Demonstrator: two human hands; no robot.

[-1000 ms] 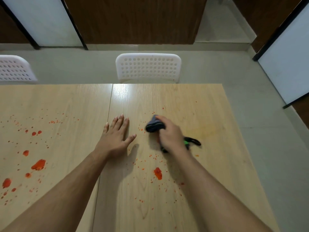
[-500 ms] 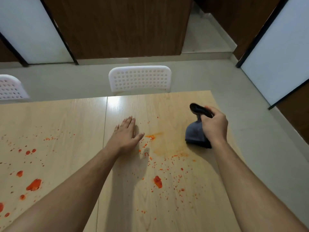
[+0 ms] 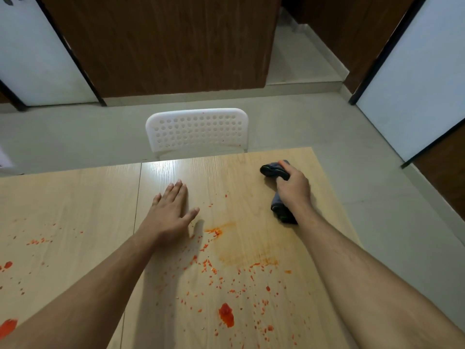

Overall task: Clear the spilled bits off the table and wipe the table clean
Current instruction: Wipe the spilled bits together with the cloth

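Right hand clenches the dark cloth beyond the red spill for wiping; left hand, flat and released, steadies on the bench

the right hand grips a bunched dark grey cloth pressed on the light wooden table near its far right corner, while the left hand lies flat with fingers straight just right of the table's seam. orange-red spilled bits and a faint orange smear are scattered over the near tabletop between the two forearms, with more blobs at the left edge. a white perforated plastic chair stands at the far side of the table.
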